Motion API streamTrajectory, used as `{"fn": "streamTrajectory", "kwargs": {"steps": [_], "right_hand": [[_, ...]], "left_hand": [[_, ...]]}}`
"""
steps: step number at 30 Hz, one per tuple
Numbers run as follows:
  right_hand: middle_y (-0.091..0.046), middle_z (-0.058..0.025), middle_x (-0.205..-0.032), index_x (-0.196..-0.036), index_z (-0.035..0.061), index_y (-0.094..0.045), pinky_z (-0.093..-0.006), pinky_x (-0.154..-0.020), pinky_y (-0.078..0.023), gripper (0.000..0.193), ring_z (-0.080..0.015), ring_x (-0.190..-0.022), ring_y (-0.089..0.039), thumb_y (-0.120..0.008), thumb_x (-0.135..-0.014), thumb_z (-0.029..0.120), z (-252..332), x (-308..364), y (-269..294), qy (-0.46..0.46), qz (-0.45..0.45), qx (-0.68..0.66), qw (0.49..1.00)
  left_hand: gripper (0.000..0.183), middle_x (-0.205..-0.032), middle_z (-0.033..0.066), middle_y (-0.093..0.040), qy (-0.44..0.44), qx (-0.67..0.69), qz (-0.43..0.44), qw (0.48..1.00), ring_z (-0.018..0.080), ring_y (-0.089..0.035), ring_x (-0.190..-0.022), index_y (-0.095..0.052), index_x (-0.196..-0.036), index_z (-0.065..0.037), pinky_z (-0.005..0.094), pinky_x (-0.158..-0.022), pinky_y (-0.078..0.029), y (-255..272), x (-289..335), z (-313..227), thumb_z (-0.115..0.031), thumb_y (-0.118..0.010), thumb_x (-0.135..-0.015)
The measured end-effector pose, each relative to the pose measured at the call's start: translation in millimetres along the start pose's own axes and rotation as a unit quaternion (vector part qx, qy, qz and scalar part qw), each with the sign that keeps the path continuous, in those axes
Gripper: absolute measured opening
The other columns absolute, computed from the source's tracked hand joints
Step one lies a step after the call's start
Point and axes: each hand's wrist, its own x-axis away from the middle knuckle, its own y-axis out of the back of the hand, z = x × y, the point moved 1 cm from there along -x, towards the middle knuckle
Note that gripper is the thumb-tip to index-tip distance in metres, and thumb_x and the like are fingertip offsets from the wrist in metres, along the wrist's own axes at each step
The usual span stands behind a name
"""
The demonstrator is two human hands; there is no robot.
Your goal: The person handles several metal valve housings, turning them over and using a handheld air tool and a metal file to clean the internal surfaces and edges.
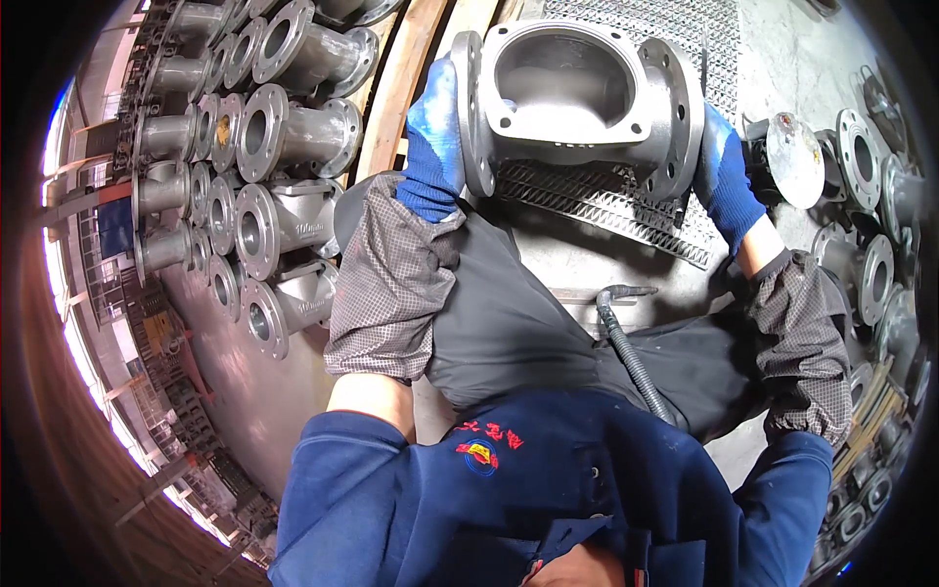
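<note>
A grey cast metal valve body [562, 137], with a round flange at each end and a wide oval opening facing up, is held between my hands in front of my knees. My left hand [433, 132], in a blue work glove, grips the left flange from its outer side. On the opposite side my right hand [724, 176], gloved the same way, grips the right flange; most of its fingers are hidden behind the metal. Below the casting, a black bent-neck tool on a ribbed hose [631, 352] rests by my right thigh.
Beneath the valve body lies a perforated metal grating [606, 210]. Stacked flanged castings [284, 137] fill the left side, beside wooden beams [401, 88]. More flanged castings [866, 264] stand to the right, near a round metal disc [794, 161].
</note>
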Motion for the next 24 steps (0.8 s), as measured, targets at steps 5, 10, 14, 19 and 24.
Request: {"fn": "streamTrajectory", "kwargs": {"steps": [5,10,14,19,24], "right_hand": [[-0.061,-0.0126,-0.098,-0.111,-0.0015,-0.057,-0.0293,-0.079,-0.045,0.040,-0.0165,-0.088,-0.057,-0.039,-0.094,0.031,5,-5,-15,0.059,-0.080,-0.076,0.992],[-0.061,-0.0161,-0.100,-0.113,-0.0027,-0.054,-0.0318,-0.078,-0.047,0.036,-0.0210,-0.087,-0.059,-0.039,-0.093,0.023,-6,-11,-14,0.088,-0.085,0.049,0.991],[-0.060,-0.0141,-0.097,-0.115,-0.0027,-0.050,-0.0353,-0.074,-0.050,0.030,-0.0201,-0.083,-0.059,-0.042,-0.092,0.014,0,-15,-4,0.042,-0.026,0.278,0.959],[-0.060,-0.0074,-0.095,-0.110,0.0029,-0.054,-0.0295,-0.066,-0.051,0.033,-0.0170,-0.078,-0.059,-0.043,-0.095,0.030,5,15,-11,-0.184,-0.001,-0.313,0.932],[-0.057,-0.0159,-0.098,-0.111,0.0005,-0.051,-0.0415,-0.072,-0.052,0.033,-0.0247,-0.083,-0.059,-0.038,-0.094,0.026,6,33,-6,-0.220,0.025,-0.367,0.904]], "left_hand": [[0.051,-0.113,0.0161,-0.057,0.056,0.032,0.005,0.998,0.0259,-0.062,-0.090,-0.040,-0.131,-0.001,0.0367,-0.081,-0.053,9,3,1,-0.038,-0.028,-0.098],[0.061,-0.086,0.0150,-0.063,0.037,0.002,-0.032,0.999,0.0228,-0.063,-0.069,-0.053,-0.116,-0.002,0.0334,-0.054,-0.054,8,8,4,-0.055,-0.035,-0.092],[0.063,-0.086,0.0137,-0.063,0.048,-0.023,-0.009,0.999,0.0228,-0.063,-0.066,-0.054,-0.114,-0.002,0.0346,-0.049,-0.053,-2,20,-8,-0.057,-0.037,-0.090],[0.045,-0.103,0.0118,-0.063,0.001,-0.091,0.002,0.996,0.0176,-0.062,-0.085,-0.055,-0.117,-0.002,0.0281,-0.076,-0.051,-6,38,-27,-0.038,-0.040,-0.095],[0.042,-0.098,0.0112,-0.063,-0.105,-0.272,0.049,0.955,0.0168,-0.061,-0.085,-0.056,-0.110,-0.001,0.0281,-0.076,-0.049,-15,50,-37,-0.036,-0.037,-0.095]]}}
